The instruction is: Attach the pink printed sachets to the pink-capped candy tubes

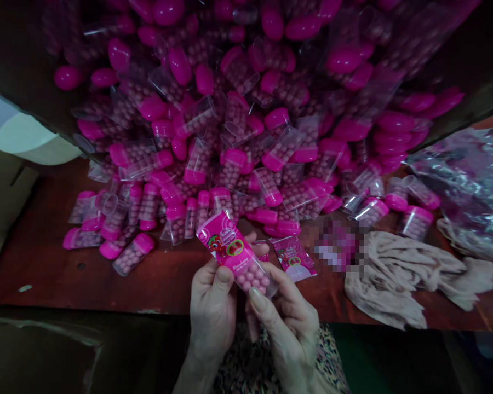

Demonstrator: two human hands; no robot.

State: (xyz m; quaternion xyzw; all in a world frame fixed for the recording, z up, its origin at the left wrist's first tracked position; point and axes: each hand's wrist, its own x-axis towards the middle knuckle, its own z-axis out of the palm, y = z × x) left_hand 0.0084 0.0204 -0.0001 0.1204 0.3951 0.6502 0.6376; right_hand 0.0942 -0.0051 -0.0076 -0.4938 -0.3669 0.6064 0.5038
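**Candy bottle (251, 276) in hand, printed sleeve (227, 243) over its far part**

Left hand (212, 298) grasps one side, thumb forward; right hand (290, 314) grips the near end. I see the bottle held tilted over the front edge of the table (160, 287), about midway along. Pale pink balls show below the print. I judge this one well along; can't tell whether the sleeve is fully seated. A spare sleeve (293, 258) lies flat just beyond the right hand. Farther from the front edge, a heap of pink-capped bottles (232, 164): none I can make out wears print, so I reckon nearly all remain.
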